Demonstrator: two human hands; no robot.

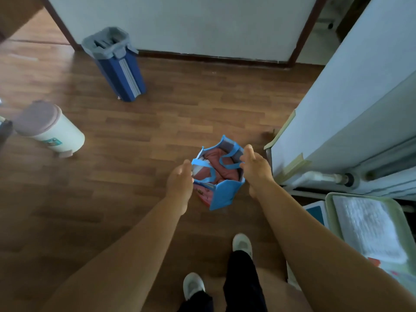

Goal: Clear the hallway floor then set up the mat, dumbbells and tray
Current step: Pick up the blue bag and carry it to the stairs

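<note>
A small blue tote bag (221,194) stands on the wooden hallway floor (126,167), stuffed with pink cloth (221,163); its two handles lie slack over the cloth. My left hand (180,183) is at the bag's left rim and my right hand (256,167) at its right rim. The fingers of both look relaxed, and I see no clear grip on the rim or handles. A pale green tray (329,212) holding a white folded textile (367,228) sits at the lower right.
A blue and grey mop bucket (117,64) stands near the far wall. A white pedal bin with a pink lid (49,129) stands at the left. White furniture (351,109) lines the right side. My feet (242,244) are just behind the bag.
</note>
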